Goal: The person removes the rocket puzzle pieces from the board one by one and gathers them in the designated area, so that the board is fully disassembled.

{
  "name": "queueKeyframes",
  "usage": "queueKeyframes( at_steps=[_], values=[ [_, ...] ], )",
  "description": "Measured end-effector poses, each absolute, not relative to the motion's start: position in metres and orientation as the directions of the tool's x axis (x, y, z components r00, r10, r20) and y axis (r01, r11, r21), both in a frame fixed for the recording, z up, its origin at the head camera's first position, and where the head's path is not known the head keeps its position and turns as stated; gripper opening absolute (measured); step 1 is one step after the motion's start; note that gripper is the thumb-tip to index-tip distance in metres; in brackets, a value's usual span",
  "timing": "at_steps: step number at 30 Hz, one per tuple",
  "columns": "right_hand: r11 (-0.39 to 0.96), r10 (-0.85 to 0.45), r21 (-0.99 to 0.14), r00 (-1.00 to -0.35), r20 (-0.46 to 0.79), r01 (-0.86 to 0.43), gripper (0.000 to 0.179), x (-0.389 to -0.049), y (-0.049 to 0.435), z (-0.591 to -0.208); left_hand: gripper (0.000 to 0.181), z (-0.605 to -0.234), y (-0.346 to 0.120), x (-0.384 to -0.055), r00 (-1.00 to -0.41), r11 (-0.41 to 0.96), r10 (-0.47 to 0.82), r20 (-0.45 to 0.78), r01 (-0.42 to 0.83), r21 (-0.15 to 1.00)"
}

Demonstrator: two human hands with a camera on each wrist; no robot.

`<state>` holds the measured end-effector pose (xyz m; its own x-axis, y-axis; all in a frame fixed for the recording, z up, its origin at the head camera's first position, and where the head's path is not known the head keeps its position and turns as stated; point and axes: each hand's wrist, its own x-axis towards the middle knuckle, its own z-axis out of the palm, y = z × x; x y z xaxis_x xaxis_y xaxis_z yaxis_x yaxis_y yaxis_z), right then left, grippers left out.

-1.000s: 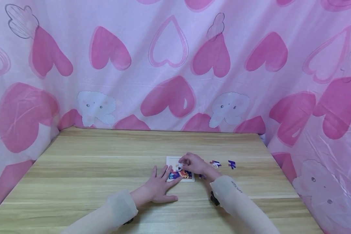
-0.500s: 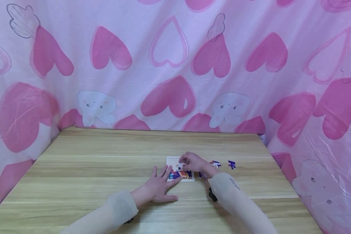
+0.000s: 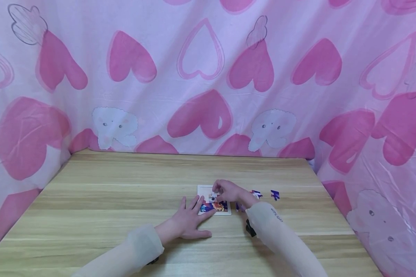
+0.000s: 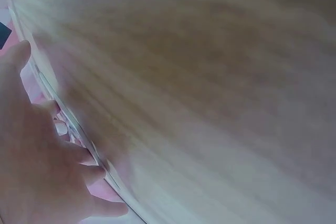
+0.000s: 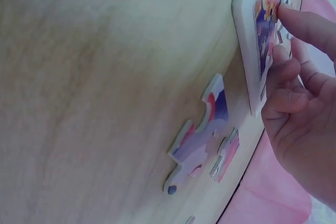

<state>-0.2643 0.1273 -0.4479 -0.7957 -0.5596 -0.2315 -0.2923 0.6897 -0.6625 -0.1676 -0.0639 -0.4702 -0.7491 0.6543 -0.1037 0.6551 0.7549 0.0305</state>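
My right hand (image 3: 227, 190) is over the upper right of a white-framed jigsaw board (image 3: 204, 189). Its thumb and fingers pinch a pale puzzle piece (image 3: 213, 197) just above the filled rows; the fingers partly cover it. Along the board's lower part, joined pieces (image 5: 266, 22) form a purple and orange picture. My left hand (image 3: 190, 222) lies spread out, its fingertips on the board's left and lower part and its thumb on the table. In the left wrist view, the fingers (image 4: 94, 174) stretch out straight.
To the right of the board lie loose puzzle pieces: a purple one (image 3: 275, 195) farthest out, a purple and white one (image 3: 256, 194) nearer, and a purple and pink one (image 5: 202, 140) close to the frame. A heart-patterned curtain (image 3: 199, 115) encloses the wooden table (image 3: 124, 181).
My right wrist and forearm have shifted slightly left, while the fingertips stay at the pale piece. The left hand and the board have not visibly moved.
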Motion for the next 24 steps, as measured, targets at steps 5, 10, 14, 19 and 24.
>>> queueKeyframes(
  at_steps=[5,10,14,19,24],
  values=[
    [0.657,-0.567,-0.704,-0.791,-0.228,-0.268,0.027,-0.264,0.127,-0.448,0.072,-0.469,-0.063,-0.168,-0.753,0.759,0.650,-0.105,0.649,0.046],
    [0.618,-0.580,-0.731,-0.796,-0.174,-0.291,0.019,-0.264,0.131,-0.450,0.071,-0.465,-0.063,-0.165,-0.759,0.766,0.642,-0.108,0.641,0.045],
    [0.578,-0.583,-0.770,-0.797,-0.156,-0.271,0.015,-0.263,0.134,-0.450,0.071,-0.463,-0.063,-0.165,-0.761,0.768,0.639,-0.111,0.638,0.049],
    [0.527,-0.596,-0.811,-0.791,-0.140,-0.254,0.015,-0.265,0.138,-0.452,0.071,-0.463,-0.063,-0.166,-0.763,0.773,0.633,-0.129,0.632,0.060],
    [0.508,-0.584,-0.830,-0.801,-0.136,-0.229,0.017,-0.264,0.141,-0.449,0.071,-0.461,-0.063,-0.166,-0.764,0.776,0.629,-0.143,0.627,0.062]
  ],
)
